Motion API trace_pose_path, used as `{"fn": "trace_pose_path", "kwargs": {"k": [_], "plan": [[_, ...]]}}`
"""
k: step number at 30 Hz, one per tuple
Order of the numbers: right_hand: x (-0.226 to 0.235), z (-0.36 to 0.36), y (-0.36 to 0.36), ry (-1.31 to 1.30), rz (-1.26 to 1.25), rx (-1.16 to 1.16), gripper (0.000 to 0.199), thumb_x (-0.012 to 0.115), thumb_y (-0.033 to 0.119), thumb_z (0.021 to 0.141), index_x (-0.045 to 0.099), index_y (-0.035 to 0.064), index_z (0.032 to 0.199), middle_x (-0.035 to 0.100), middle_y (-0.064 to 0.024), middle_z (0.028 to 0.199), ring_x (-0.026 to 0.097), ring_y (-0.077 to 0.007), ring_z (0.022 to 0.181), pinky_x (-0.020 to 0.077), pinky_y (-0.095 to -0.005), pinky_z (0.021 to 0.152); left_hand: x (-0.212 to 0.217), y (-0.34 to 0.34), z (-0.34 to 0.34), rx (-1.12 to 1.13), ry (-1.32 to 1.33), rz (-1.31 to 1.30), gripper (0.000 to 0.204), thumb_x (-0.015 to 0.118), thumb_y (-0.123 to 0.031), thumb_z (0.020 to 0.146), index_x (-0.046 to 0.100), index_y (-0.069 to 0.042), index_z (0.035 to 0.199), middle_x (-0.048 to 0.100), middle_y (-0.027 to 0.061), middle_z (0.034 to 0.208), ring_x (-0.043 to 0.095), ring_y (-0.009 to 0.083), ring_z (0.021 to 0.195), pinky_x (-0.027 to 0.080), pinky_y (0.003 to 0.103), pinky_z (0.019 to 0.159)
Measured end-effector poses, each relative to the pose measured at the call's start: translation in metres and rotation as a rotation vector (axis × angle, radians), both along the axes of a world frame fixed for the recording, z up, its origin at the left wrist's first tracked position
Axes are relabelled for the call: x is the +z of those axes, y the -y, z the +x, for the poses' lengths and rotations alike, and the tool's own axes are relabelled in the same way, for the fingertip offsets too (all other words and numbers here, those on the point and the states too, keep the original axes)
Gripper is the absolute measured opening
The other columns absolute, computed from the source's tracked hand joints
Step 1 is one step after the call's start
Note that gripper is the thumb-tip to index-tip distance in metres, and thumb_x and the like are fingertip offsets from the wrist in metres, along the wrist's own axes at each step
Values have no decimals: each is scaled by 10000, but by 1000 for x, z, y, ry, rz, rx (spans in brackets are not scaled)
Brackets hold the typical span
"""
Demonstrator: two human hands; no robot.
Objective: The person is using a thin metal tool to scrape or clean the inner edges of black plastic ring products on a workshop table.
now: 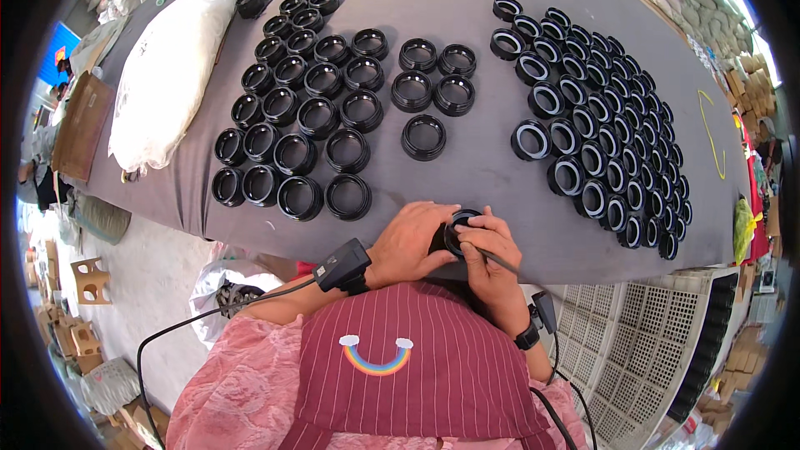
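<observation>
Grey cloth is covering the bench, which is carrying two fields of black rings. On the person's left, the plain black rings are lying in rows; on the right, the rings with pale liners are lying in tighter rows. A white sack is resting at the far left edge.

Head view: both hands are meeting at the near edge of the bench. The left hand is cupping one black ring, its grip clamped around the ring's side. The right hand is pinching together at the ring's rim, fingertips pressing on its top face.

Judged step: something is being fitted or seated in this ring. The next move is likely calling for steady pressure around the rim while the left hand is bracing it.
</observation>
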State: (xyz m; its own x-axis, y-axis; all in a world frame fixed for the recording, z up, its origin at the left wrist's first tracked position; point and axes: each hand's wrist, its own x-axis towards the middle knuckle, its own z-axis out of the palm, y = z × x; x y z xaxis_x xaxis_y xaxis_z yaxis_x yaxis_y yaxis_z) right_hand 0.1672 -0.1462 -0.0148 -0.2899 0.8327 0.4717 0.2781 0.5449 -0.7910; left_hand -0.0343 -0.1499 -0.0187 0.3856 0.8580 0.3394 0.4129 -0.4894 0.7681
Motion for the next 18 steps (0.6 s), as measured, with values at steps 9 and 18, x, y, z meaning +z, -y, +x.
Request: {"fn": "trace_pose_path", "kwargs": {"k": [9, 18], "plan": [[-21, 7, 2, -462, -352, 19, 175, 524, 56, 1006, 643, 15, 885, 672, -90, 965, 620, -235, 1055, 384, -559, 1141, 9, -2, 13, 1, 285, -230, 717, 829, -220, 740, 483, 1, 1328, 578, 209, 1300, 561, 420, 1226, 427, 463, 1081], [-22, 26, 4, -1143, -453, -58, 191, 510, 132, 1049, 561, 35, 893, 634, -125, 921, 606, -239, 994, 503, -571, 999, 46, -77, 26, 133, -354, 301, 563, 800, -294, 746, 622, -47, 1219, 638, 131, 1136, 599, 316, 1012, 450, 426, 852]]}}
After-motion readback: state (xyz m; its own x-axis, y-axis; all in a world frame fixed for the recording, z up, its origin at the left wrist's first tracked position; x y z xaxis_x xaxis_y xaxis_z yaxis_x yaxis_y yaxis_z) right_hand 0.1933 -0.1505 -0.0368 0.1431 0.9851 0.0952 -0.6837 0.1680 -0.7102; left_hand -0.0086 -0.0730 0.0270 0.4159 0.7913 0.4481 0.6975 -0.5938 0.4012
